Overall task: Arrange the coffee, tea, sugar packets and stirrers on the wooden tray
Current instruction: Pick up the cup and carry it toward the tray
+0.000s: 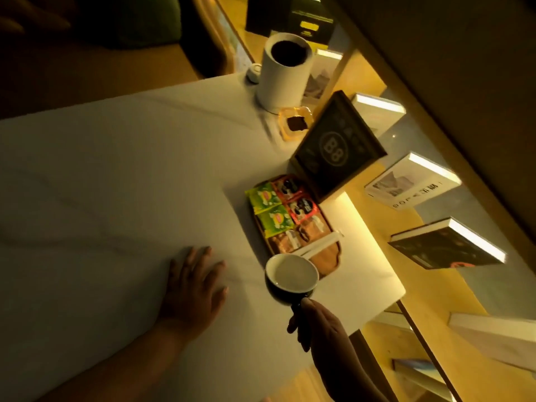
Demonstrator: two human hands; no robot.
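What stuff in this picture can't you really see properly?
1. The near end of the wooden tray in the head view: the cup held by the right hand covers it.
2. Words on the green packets and red packets: too small and blurred.
3. How many stirrers: blurred, partly behind the cup.
4. The cup's handle: hidden by the right hand's fingers.
5. Inside the white container: too dark.

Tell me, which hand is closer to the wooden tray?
Right. The right hand holds the cup by its handle, just below the wooden tray's near end. The left hand lies flat on the table, farther left.
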